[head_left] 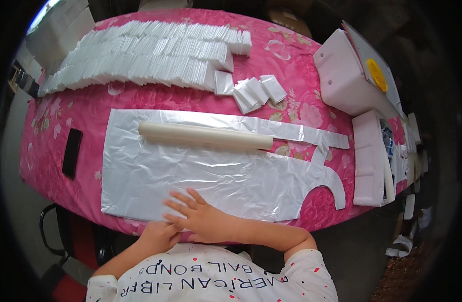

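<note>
Spread flat across the pink table is a white thin plastic sheet [226, 183], with a cut-out and strap-like ends on its right, looking like a disposable apron. A cream-coloured tube [205, 136] lies lengthwise on its far half. Over the sheet's near edge, my right hand [203, 216] is open, fingers spread, holding nothing visible. My left hand [161, 235] meets it close to my body. Its fingers are curled against the right palm, and whatever they grip is hidden. Neither hand touches the tube.
Long rows of folded white plastic packets [150, 55] fill the far left, with several loose packets [253, 93] beside them. A black phone [72, 153] lies at left. White foam boxes [369, 158] stand at right, one topped by a yellow ring-shaped item [376, 75].
</note>
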Demonstrator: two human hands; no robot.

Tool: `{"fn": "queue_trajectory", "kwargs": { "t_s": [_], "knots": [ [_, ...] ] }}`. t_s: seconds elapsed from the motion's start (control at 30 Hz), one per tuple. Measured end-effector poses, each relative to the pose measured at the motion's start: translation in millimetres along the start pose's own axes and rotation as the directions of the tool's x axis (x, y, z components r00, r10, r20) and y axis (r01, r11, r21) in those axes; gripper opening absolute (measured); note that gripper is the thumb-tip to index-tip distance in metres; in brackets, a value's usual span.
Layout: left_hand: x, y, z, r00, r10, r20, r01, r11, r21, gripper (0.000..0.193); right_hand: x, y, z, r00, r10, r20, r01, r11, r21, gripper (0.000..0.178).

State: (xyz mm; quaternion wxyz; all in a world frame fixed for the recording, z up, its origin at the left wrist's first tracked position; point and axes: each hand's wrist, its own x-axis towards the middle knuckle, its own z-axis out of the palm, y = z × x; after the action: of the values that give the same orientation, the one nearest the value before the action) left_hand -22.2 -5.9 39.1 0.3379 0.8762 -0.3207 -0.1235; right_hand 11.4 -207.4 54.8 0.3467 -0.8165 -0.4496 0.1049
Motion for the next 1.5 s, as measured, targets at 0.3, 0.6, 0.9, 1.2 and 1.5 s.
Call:
{"fn": "queue_trajectory", "kwargs": {
  "t_s": [0.3,0.6,0.9,1.2,1.5],
  "knots": [
    [18,0,-25,0.986,-0.151,0.064,0.158,0.982,-0.102,0.018,-10,35,-5,0.999,0.02,-0.033,-0.021,1.0,-0.02,0.013],
    [43,-12,-28,0.977,-0.188,-0.101,0.177,0.978,-0.113,0.046,-44,138,-111,0.599,0.584,-0.548,-0.531,0.802,0.274,0.012],
    [38,-13,-20,0.985,-0.169,-0.044,0.165,0.983,-0.084,0.048,-97,300,-224,0.315,0.657,-0.684,-0.893,0.45,0.021,0.031],
    [36,-20,-18,0.99,-0.077,-0.115,0.072,0.996,-0.046,0.051,-56,180,-115,0.774,0.206,-0.599,-0.412,0.882,-0.229,0.042],
    [79,-2,25,0.991,0.045,-0.125,-0.038,0.997,0.061,0.07,-94,42,12,0.792,0.47,-0.39,-0.513,0.858,-0.007,0.045]
  ]
}}
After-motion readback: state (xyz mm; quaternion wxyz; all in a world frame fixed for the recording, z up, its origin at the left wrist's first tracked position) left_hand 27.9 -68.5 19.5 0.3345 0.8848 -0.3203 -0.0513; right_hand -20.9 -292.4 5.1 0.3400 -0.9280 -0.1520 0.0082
